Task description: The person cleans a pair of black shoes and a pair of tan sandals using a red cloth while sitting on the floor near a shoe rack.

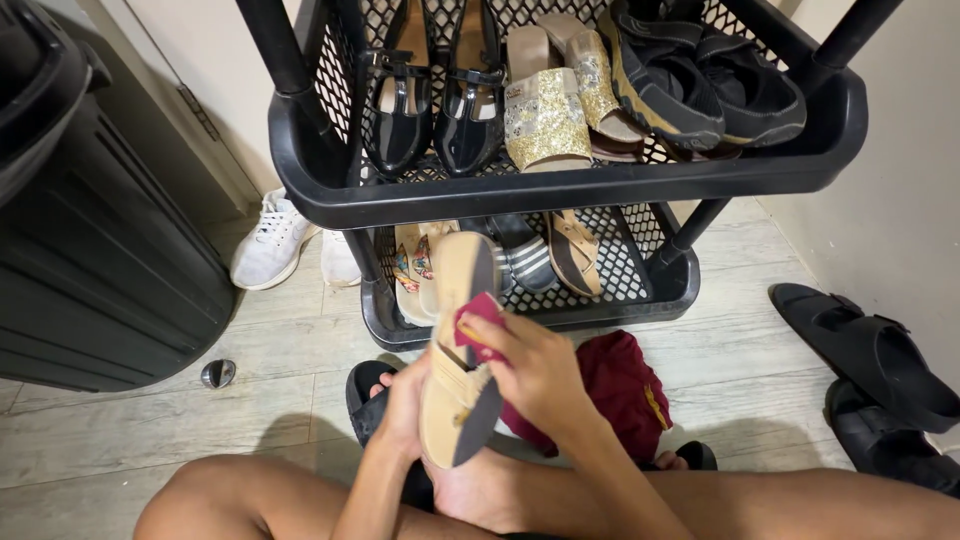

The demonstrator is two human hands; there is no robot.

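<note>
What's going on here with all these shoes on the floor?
A person sits on the floor before a black shoe rack. The left hand holds a tan sandal up by its lower end, while the right hand presses a red cloth against its side. Glossy black shoes and glittery gold sandals sit on the upper shelf.

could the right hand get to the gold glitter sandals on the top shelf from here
Probably yes. The right hand presses a red cloth on a tan sandal, and the glitter sandals sit at the rack's open front edge, unblocked. It looks like a stretch upward, though.
</note>
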